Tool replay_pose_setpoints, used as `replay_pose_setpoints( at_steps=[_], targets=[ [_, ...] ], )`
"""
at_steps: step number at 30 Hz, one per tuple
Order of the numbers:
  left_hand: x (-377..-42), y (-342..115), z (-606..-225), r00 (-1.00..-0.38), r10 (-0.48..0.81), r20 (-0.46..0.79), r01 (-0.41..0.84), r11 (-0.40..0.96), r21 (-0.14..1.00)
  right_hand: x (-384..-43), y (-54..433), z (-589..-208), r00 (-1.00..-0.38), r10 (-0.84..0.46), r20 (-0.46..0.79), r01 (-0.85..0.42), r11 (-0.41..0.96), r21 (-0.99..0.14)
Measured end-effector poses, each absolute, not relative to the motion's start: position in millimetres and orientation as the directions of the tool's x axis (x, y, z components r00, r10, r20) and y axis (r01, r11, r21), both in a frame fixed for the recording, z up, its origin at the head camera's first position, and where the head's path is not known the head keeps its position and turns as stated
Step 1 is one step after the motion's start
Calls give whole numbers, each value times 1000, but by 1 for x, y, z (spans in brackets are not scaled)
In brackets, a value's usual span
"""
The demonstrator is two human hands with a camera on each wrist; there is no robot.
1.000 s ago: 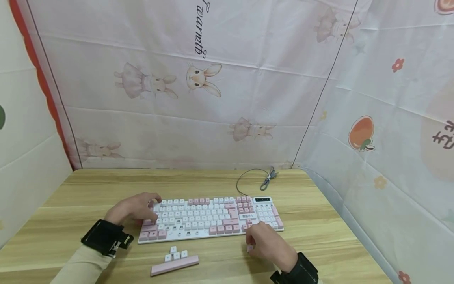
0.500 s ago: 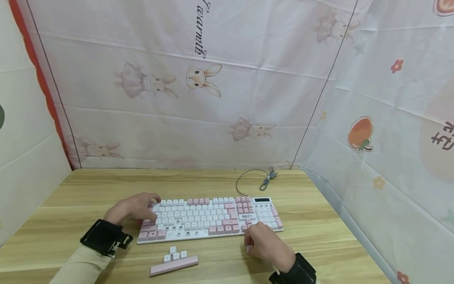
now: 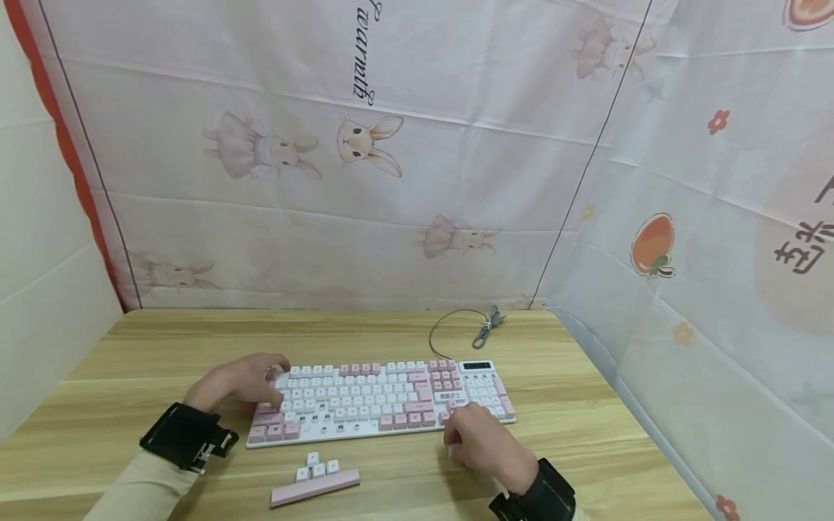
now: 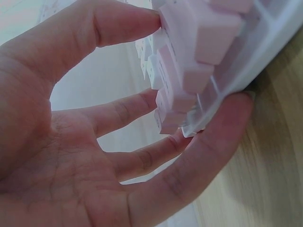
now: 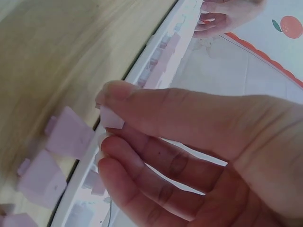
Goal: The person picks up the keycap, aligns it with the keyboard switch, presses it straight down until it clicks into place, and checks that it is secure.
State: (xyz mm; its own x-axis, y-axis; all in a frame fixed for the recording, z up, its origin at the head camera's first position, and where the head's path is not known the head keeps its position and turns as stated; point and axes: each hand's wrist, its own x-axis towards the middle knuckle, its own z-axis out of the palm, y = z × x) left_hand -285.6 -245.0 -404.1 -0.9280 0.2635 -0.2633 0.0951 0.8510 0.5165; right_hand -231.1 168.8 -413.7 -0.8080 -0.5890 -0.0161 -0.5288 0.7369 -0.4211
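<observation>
My left hand grips the left end of a white and pink keyboard, thumb over the keys and other fingers around its edge. In the left wrist view, pink keys fill the space near the thumb, and one finger bends against the white case. In front of the keyboard's right half, my right hand pinches a pale keycap between thumb and fingers. Bare switches show along the keyboard's lower left rows.
A loose pink spacebar and several white keycaps lie on the wooden table before the keyboard. More pink keycaps show in the right wrist view. A tied grey cable lies behind the keyboard.
The head view has turned slightly right, so everything appears a little further left. Both hands keep their grip. The keycap at the right fingertips shows a paler side than before.
</observation>
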Motion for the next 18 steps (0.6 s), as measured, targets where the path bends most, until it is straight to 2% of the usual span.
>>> replay_pose_setpoints(
  at_steps=[14, 18],
  targets=[
    [-285, -244, -402, -929, 246, -278, 70, 852, 519, -236, 172, -404, -822, -570, -13, -504, 738, -448],
    [-285, -244, -402, -927, 248, -280, 72, 853, 517, -237, 171, -402, -816, -578, 19, -531, 735, -423]
  ],
)
